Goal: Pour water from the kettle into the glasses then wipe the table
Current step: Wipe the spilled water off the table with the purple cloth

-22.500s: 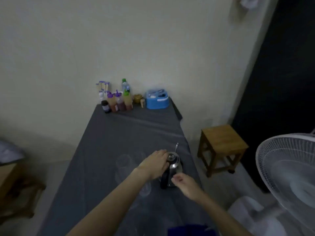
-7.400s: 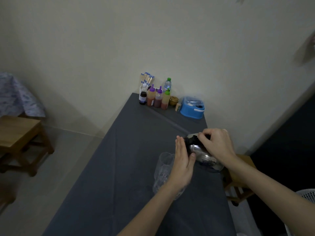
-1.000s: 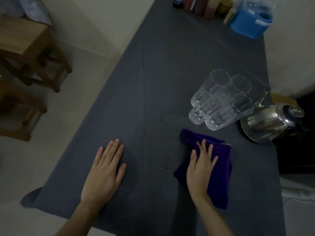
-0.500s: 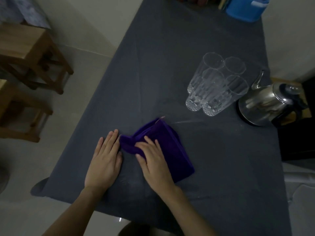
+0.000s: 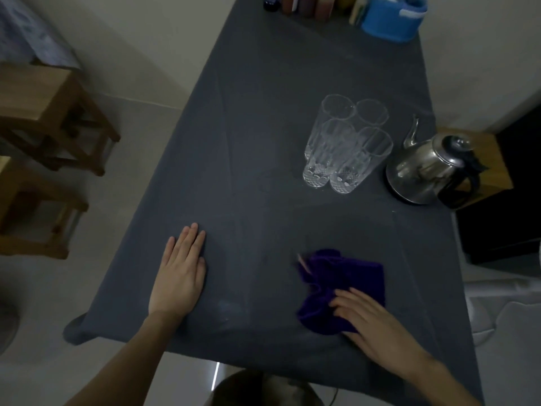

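Cloth (image 5: pixel 342 288) under flat right hand (image 5: pixel 371 323) near table (image 5: pixel 263 142) edge; left hand (image 5: pixel 180 273) flat.

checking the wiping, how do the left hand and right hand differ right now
The left hand lies flat on the bare table, fingers together; the right hand presses on the purple cloth, fingers spread. The left sits near the table's edge, the right further in. Both rest palm down.

Wooden stools (image 5: pixel 49 118) — blue tub (image 5: pixel 390 17), bottles (image 5: pixel 304 4)
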Tool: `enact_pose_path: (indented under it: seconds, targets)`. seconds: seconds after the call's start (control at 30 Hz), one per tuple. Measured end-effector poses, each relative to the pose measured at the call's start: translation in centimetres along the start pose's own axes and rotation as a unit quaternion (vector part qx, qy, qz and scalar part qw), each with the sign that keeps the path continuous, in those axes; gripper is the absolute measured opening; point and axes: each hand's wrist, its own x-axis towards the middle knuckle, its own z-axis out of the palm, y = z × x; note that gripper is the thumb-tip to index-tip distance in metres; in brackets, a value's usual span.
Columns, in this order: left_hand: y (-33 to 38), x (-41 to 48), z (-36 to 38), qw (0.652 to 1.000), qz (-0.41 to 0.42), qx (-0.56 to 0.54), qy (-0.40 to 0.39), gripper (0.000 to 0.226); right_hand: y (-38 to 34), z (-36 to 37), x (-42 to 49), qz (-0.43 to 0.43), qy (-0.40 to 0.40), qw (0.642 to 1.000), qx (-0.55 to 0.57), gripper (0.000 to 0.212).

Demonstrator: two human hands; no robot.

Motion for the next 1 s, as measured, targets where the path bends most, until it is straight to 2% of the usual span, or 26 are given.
enact_pose_path:
  seconds: [0.1,0.2,0.27,0.3,0.37,0.43,0.57,0.77,0.87,1.0]
  targets:
    - [-0.2,0.0,0.1,1.000,-0.001,0.004,-0.002,0.057,1.8,-2.0,-3.2,0.071,0.023,0.995,0.072,0.033]
    - [-0.2,0.1,0.3,1.000,0.002,0.004,-0.002,0.057,1.7,-2.5,-4.4,0.155,0.073,0.973,0.157,0.053]
    - [-0.2,0.1,0.3,1.000,0.002,0.002,-0.002,0.056,0.7,-1.9,-3.3,0.263,0.095,0.942,0.187,0.071]
    - [-0.3,0.1,0.3,1.000,0.002,0.002,0.000,0.056,0.3,-1.4,-2.3,0.323,0.089,0.924,0.187,0.084]
    - [-0.2,0.0,0.3,1.000,0.005,0.001,0.002,0.056,-0.5,-0.3,0.1,0.400,0.045,0.908,0.112,0.104]
    - [-0.3,0.1,0.3,1.000,0.006,-0.001,0.001,0.055,-1.1,0.7,1.8,0.425,0.033,0.904,0.039,0.094]
    - [-0.4,0.1,0.4,1.000,0.006,-0.002,0.005,0.055,-1.0,2.1,2.8,0.429,0.144,0.892,-0.001,0.053]
    - [-0.5,0.2,0.6,1.000,0.003,-0.008,0.010,0.053,-1.0,1.6,5.3,0.425,0.177,0.887,-0.024,0.036]
    - [-0.6,0.1,0.8,1.000,0.004,-0.008,0.014,0.052,-2.5,1.1,8.9,0.368,0.174,0.913,-0.022,0.034]
    - [-0.8,0.2,0.8,1.000,0.004,-0.019,0.020,0.051,-7.1,1.5,15.2,0.224,0.148,0.963,-0.017,0.034]
